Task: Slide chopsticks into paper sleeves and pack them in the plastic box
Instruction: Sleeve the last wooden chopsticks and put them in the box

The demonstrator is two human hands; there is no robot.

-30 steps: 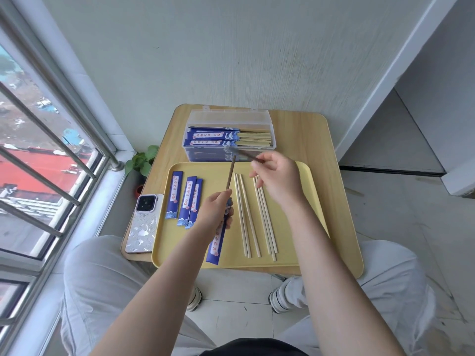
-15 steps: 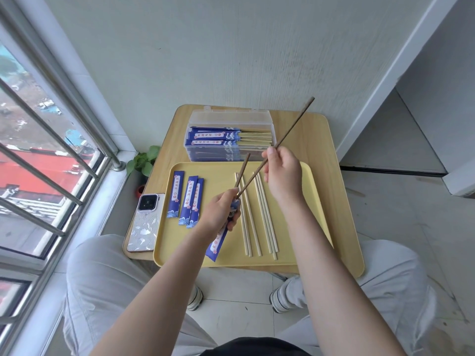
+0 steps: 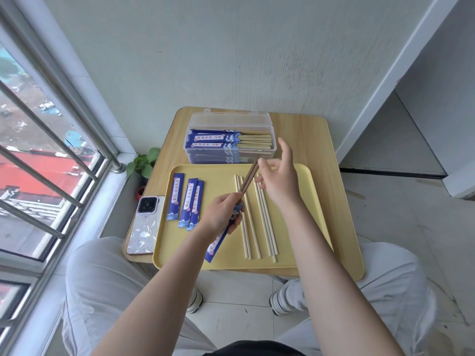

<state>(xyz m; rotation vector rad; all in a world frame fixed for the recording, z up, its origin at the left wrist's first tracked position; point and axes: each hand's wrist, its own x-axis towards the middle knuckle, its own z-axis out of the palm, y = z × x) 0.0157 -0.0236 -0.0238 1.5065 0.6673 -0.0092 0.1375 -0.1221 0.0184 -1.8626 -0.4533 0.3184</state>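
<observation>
Left grip (image 3: 223,213) pinches the sleeve (image 3: 218,242) and chopsticks (image 3: 248,179); right hand (image 3: 279,179) hovers, fingers spread.

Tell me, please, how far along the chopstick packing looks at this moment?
Done: several sleeved pairs lie in the plastic box. In hand: the left hand grips a sleeve with a dark pair of chopsticks partly inside, the right hand at their top ends. Left: three empty sleeves and the loose pale chopsticks on the yellow tray.
</observation>
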